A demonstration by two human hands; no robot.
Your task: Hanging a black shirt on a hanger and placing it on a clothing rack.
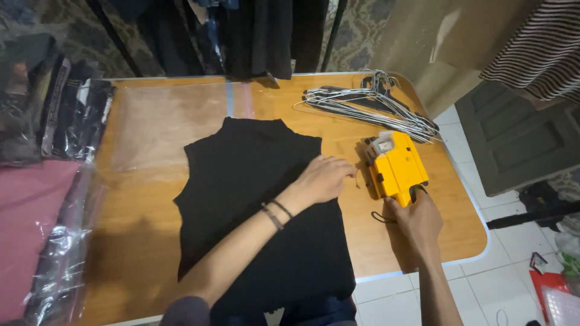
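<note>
A black sleeveless top (241, 199) lies flat on the wooden table (145, 241), its collar pointing away from me. My left hand (323, 178) reaches across it and rests on its right edge with the fingers curled; two dark bands sit on that wrist. Just to the right, a yellow label gun (396, 166) lies on the table. My right hand (414, 220) grips its near end, the handle, where a thin black cord loops out.
A pile of wire hangers (368, 105) lies at the table's far right. A clear plastic bag (163, 124) lies flat beyond the top. Bagged garments (42, 199) are stacked at the left. Dark clothes hang behind the table. White tiled floor (501, 265) lies to the right.
</note>
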